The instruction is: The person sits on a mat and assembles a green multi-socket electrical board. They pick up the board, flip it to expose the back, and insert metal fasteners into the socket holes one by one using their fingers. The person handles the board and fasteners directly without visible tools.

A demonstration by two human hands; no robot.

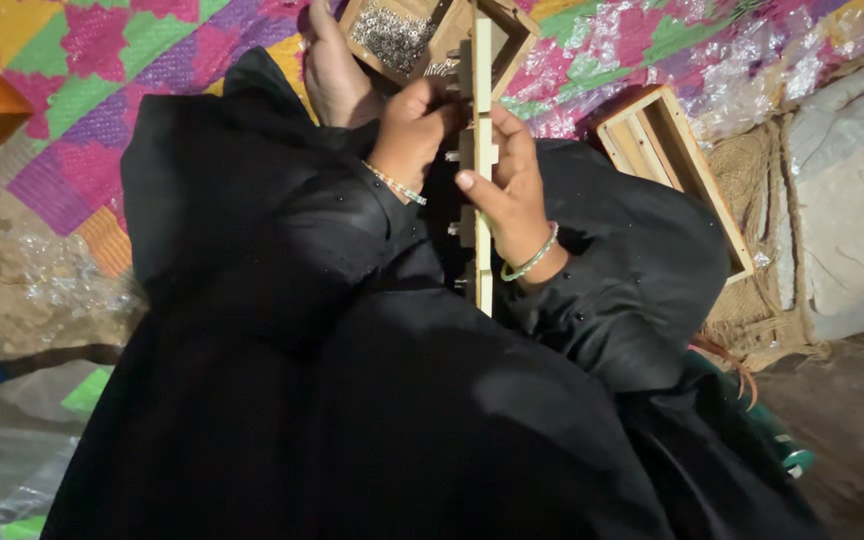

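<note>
The wooden frame (483,150) stands on edge across the lap. The right hand (512,195) grips its bar, steadying it. The left hand (414,125), fingers clenched, presses beside the frame. A box of small metal eyelets (392,35) sits just beyond the frame, within reach.

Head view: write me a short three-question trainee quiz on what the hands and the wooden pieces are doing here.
1. True or false: the right hand grips the long wooden frame strip.
2. What does the small wooden box near the top of the view hold? A) water B) small metal pieces C) cloth
3. Fill in: the left hand works at the strip's ___ edge.

Key
1. True; its thumb and fingers wrap the strip.
2. B; shiny small metal pieces fill it.
3. Left, the notched side; what its fingers pinch, if anything, cannot be told.
</note>
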